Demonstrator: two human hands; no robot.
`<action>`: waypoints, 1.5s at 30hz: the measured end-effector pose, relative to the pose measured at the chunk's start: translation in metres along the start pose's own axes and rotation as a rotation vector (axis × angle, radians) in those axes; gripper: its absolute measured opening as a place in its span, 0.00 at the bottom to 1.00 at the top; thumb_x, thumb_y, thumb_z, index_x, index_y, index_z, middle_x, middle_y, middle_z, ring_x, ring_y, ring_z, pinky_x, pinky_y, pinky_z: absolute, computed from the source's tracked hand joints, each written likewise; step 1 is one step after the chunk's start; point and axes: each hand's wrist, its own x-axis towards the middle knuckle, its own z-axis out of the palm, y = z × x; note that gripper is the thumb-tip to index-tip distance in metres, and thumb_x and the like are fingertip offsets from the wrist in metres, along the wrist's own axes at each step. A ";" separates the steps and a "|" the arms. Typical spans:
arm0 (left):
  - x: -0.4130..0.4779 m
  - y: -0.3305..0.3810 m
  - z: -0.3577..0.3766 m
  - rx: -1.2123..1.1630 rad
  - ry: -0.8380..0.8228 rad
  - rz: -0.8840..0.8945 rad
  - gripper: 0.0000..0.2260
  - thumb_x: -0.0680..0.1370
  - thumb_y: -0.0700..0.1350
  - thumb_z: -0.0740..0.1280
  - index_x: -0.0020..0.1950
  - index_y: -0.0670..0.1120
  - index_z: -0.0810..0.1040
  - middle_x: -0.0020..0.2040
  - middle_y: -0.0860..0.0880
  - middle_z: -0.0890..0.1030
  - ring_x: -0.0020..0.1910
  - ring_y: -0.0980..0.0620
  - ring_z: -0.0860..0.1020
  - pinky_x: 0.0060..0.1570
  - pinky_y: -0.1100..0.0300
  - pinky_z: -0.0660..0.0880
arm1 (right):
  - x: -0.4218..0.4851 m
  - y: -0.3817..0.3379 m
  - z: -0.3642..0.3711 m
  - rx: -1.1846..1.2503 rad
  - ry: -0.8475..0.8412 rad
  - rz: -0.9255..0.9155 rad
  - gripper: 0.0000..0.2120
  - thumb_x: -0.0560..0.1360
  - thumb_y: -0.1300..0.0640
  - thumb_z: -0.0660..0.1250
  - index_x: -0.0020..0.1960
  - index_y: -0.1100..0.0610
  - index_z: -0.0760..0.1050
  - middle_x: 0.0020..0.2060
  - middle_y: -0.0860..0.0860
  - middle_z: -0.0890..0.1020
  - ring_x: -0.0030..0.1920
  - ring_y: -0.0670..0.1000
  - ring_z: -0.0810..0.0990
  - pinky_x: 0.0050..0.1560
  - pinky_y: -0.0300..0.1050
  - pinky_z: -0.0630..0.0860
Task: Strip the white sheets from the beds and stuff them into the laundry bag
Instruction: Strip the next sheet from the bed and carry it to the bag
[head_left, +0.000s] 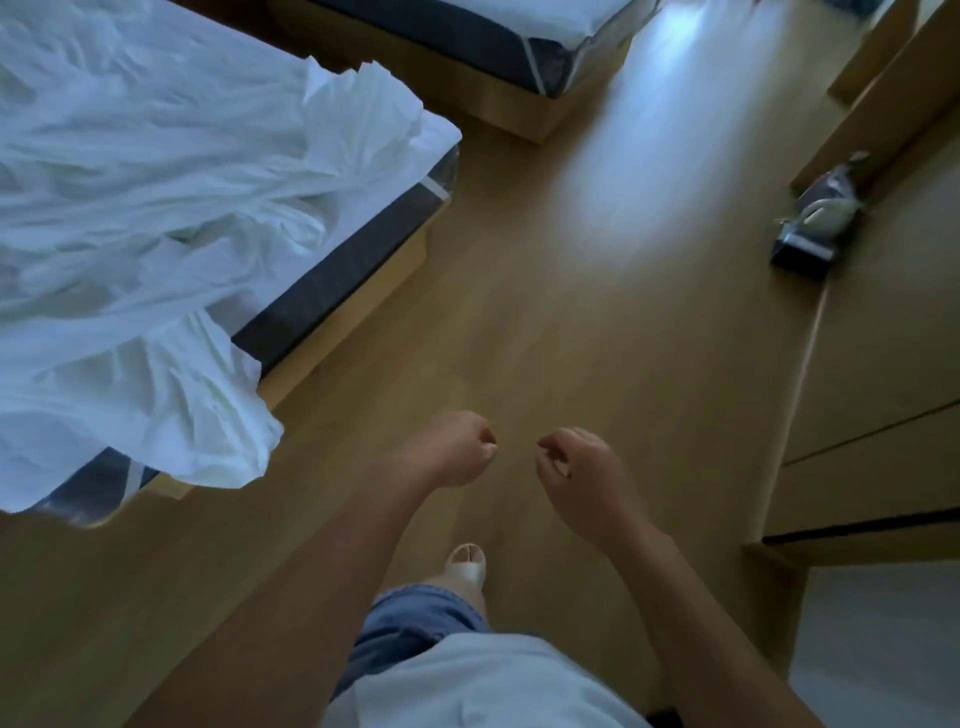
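While I stand on the tan wooden floor (571, 322), my left hand (457, 449) and my right hand (584, 467) are held out in front of me. They are near each other but not touching. Each has its fingers curled into the palm and grips nothing.

The crumpled white sheet (156, 208) lies heaped on the near bed with the dark grey mattress (332, 291), off to the left of my left hand. One loose corner hangs over the mattress edge, close beside that hand but apart from it. My right hand is further from the sheet, with the left hand in between.

Ahead of both hands, well away, a second dark-sided bed (467, 47) carries more white bedding on top.

To the right, against the light wooden cabinet (883, 364), a dark grey bundle with something pale in it (815, 218) sits on the floor; I cannot tell what it is.

Below my hands I see my foot in a pale open-toed slipper (467, 564).
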 end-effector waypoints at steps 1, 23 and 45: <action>0.027 0.009 -0.017 0.022 -0.013 0.012 0.14 0.81 0.45 0.60 0.60 0.42 0.80 0.60 0.44 0.80 0.57 0.46 0.78 0.53 0.59 0.74 | 0.026 0.005 -0.012 0.008 0.014 0.014 0.05 0.74 0.59 0.66 0.44 0.60 0.80 0.38 0.53 0.79 0.39 0.53 0.76 0.41 0.49 0.73; 0.511 0.158 -0.287 -0.106 0.034 -0.088 0.14 0.81 0.48 0.62 0.63 0.45 0.78 0.62 0.46 0.79 0.60 0.49 0.76 0.57 0.59 0.72 | 0.585 0.168 -0.163 -0.036 -0.102 -0.025 0.09 0.76 0.56 0.64 0.52 0.58 0.80 0.47 0.54 0.81 0.49 0.55 0.77 0.48 0.45 0.71; 0.991 0.133 -0.639 -0.081 0.068 -0.205 0.15 0.79 0.54 0.63 0.61 0.48 0.78 0.59 0.48 0.80 0.57 0.48 0.77 0.56 0.55 0.75 | 1.189 0.164 -0.195 -0.026 -0.143 -0.015 0.09 0.75 0.56 0.65 0.49 0.58 0.81 0.46 0.53 0.81 0.49 0.53 0.76 0.47 0.42 0.67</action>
